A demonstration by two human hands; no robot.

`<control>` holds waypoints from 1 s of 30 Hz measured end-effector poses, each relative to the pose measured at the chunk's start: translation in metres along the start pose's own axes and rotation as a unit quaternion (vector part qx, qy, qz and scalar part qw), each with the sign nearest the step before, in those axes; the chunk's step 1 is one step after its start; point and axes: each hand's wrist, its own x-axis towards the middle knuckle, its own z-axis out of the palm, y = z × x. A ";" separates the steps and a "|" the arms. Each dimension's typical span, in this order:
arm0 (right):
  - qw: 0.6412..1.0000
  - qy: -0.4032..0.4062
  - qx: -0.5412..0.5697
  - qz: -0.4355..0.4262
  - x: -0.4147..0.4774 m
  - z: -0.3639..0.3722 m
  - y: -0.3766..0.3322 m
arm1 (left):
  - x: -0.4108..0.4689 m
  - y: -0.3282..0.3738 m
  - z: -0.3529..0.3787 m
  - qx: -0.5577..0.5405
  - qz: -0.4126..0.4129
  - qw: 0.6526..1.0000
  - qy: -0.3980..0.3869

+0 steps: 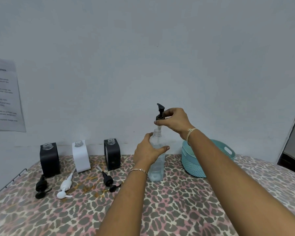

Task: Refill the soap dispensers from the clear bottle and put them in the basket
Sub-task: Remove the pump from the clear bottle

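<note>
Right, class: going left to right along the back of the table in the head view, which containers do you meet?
Left black dispenser → white dispenser → right black dispenser → clear bottle → teal basket.

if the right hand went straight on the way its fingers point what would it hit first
The right hand points left, already pinching the black pump; beyond it the way looks free, depth unclear.

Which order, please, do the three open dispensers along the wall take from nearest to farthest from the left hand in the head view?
1. The near black dispenser, just left of the left hand.
2. The white dispenser, further left, mid-row.
3. The far black dispenser, at the row's left end.
</note>
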 end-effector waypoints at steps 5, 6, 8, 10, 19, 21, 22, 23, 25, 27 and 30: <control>0.998 0.020 0.045 -0.028 0.001 -0.014 -0.017 | 0.002 0.004 -0.004 0.060 -0.005 0.998 -0.019; 0.998 0.028 0.045 -0.036 0.002 -0.017 -0.020 | 0.001 0.005 -0.004 0.073 -0.004 0.997 -0.027; 0.996 0.056 0.055 -0.047 0.000 -0.025 -0.028 | -0.001 0.006 -0.005 0.091 0.002 0.995 -0.042; 0.991 0.096 0.061 -0.063 -0.001 -0.035 -0.036 | -0.004 0.007 -0.005 0.089 0.007 0.995 -0.050; 0.959 0.246 0.100 -0.101 -0.010 -0.076 -0.060 | -0.015 0.025 -0.011 0.096 0.020 0.995 0.022; 0.951 0.272 0.115 -0.094 -0.013 -0.084 -0.060 | -0.019 0.028 -0.012 0.096 0.018 0.995 0.035; 0.946 0.285 0.122 -0.092 -0.016 -0.088 -0.060 | -0.020 0.029 -0.013 0.099 0.018 0.994 0.038; 0.942 0.297 0.127 -0.090 -0.018 -0.091 -0.058 | -0.022 0.029 -0.012 0.102 0.017 0.994 0.038; 0.937 0.309 0.137 -0.087 -0.025 -0.095 -0.052 | -0.025 0.027 -0.011 0.106 0.012 0.994 0.037; 0.937 0.306 0.145 -0.083 -0.033 -0.095 -0.042 | -0.028 0.022 -0.008 0.116 0.012 0.992 0.037; 0.944 0.297 0.133 -0.062 -0.046 -0.092 -0.021 | -0.033 0.016 -0.004 0.114 0.017 0.992 0.042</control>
